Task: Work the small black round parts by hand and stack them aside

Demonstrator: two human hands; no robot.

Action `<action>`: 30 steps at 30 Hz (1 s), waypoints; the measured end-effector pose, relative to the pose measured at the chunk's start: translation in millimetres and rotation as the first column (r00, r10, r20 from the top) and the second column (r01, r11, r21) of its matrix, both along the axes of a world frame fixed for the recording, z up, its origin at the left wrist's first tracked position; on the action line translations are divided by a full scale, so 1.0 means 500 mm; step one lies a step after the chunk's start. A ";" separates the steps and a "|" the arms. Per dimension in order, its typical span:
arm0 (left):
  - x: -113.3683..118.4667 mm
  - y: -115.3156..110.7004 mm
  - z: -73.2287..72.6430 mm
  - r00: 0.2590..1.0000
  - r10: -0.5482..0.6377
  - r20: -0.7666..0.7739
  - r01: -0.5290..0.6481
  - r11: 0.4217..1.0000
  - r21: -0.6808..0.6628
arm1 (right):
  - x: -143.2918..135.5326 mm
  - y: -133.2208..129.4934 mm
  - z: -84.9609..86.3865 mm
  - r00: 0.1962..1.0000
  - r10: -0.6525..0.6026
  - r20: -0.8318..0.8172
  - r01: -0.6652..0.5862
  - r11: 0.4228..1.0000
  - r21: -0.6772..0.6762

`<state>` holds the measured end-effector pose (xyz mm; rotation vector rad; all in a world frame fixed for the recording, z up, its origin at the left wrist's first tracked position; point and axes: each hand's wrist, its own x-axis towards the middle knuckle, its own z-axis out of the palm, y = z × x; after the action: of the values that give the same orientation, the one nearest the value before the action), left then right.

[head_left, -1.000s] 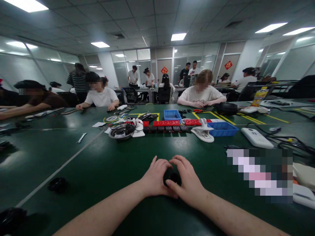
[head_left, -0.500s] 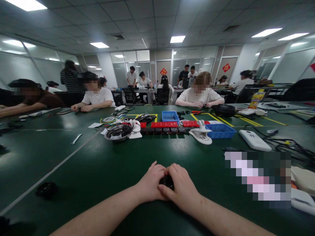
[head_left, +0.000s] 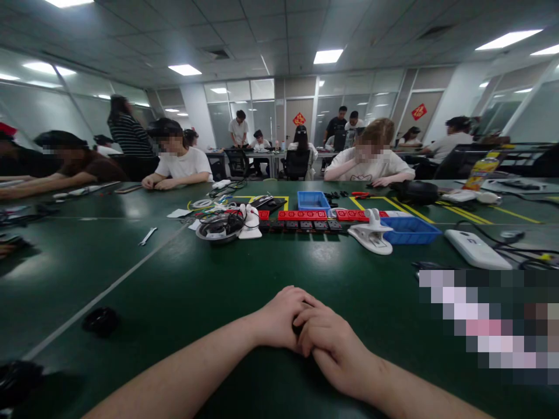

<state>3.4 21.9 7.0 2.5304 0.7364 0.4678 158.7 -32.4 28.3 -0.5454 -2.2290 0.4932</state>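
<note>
Over the green table, my left hand (head_left: 283,317) curls round a small dark object (head_left: 297,327). My right hand (head_left: 334,342) closes against it from the other side, its bent fingers overlapping the left ones. Only a sliver of the black object shows between the hands, so its kind is hidden. A round black part (head_left: 101,321) lies on the table to the left of my forearm, and another black item (head_left: 20,378) sits at the lower left edge.
Ahead stand a metal bowl of cables (head_left: 218,227), a white clip stand (head_left: 373,233), red socket strips (head_left: 301,215) and a blue tray (head_left: 410,231). A wrench (head_left: 147,236) lies left; a white device (head_left: 476,250) lies right. Co-workers sit across the table.
My right fingers have curled down over the black object and my left fingers, covering most of it. The view has shifted slightly left. A person opposite has raised a hand toward the head.
</note>
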 end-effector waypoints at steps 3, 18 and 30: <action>0.000 -0.003 0.001 1.000 0.003 -0.015 -0.003 1.000 0.015 | 0.004 -0.002 0.003 1.000 -0.016 -0.023 0.016 1.000 0.002; 0.010 -0.034 0.022 0.942 0.328 -0.064 -0.328 0.945 0.021 | 0.020 0.027 -0.029 0.928 -0.372 -0.009 0.364 0.914 -0.178; 0.018 -0.018 0.015 0.950 0.296 -0.100 -0.295 0.955 0.026 | 0.009 0.025 -0.015 0.874 -0.442 0.204 0.478 0.857 -0.192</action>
<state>12.3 12.8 14.4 2.4772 1.1648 0.4419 163.0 -19.7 20.9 -1.2481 -2.0879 0.4749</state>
